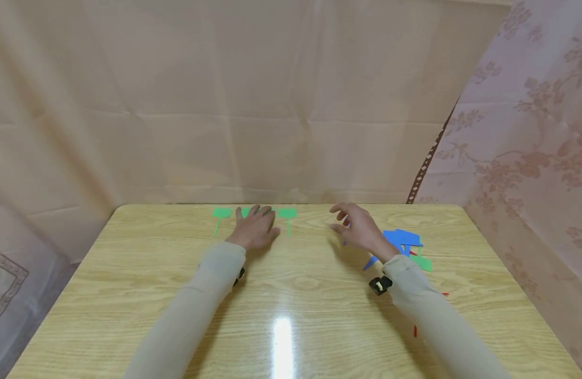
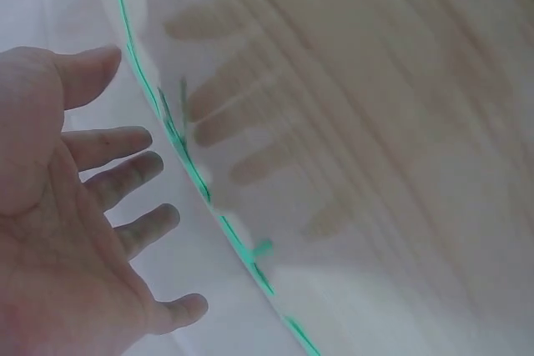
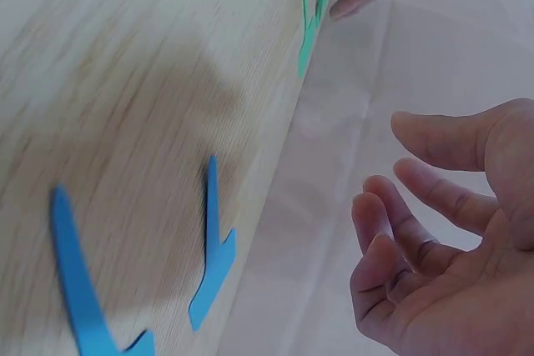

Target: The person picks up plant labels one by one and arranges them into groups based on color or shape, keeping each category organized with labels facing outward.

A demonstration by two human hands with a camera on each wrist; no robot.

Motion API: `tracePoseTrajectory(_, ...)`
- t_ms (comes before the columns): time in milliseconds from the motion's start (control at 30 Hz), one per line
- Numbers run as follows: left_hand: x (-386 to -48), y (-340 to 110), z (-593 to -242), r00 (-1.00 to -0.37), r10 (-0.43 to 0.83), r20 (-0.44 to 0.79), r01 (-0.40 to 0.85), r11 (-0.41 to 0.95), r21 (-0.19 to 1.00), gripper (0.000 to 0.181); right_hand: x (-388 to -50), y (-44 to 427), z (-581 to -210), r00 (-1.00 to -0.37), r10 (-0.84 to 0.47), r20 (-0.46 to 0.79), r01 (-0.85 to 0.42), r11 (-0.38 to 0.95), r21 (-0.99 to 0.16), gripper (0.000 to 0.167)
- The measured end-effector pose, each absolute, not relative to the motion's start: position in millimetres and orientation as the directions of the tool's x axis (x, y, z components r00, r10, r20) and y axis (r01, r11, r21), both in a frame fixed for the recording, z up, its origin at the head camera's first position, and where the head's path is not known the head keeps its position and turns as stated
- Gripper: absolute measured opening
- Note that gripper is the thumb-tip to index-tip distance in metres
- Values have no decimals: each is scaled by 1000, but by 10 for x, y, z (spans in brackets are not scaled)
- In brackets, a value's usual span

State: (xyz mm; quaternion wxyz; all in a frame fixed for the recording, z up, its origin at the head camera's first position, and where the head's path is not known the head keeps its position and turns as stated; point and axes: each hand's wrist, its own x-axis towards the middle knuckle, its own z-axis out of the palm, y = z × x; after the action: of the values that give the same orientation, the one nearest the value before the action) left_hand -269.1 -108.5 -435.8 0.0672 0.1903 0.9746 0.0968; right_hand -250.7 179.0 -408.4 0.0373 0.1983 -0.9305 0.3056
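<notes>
My left hand [image 1: 255,229] is spread over the row of green tags [image 1: 288,213] along the table's far edge; in the left wrist view the left hand [image 2: 92,198] has nothing in its fingers. Whether it touches a tag, I cannot tell. The right hand [image 1: 359,229] hovers near the far edge, its fingers loosely bent and holding nothing, with a blue tag partly hidden behind it. In the right wrist view, that hand [image 3: 450,231] is beside two blue tags [image 3: 215,268] lying on the wood.
Right of the right hand lie overlapping blue tags [image 1: 402,238] and a green tag [image 1: 422,262]. Small red pieces [image 1: 415,331] lie near the right forearm. A beige cloth [image 1: 272,105] hangs behind the wooden table [image 1: 319,326], and a floral cloth [image 1: 532,158] at the right.
</notes>
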Motion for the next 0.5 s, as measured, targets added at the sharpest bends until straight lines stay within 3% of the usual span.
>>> tracePoseTrajectory(500, -2733, -817, -4438, -909, 405, -95, 392, 910, 134, 55, -2309, 2149, -4077, -927, -334, 169, -371, 757, -537, 38)
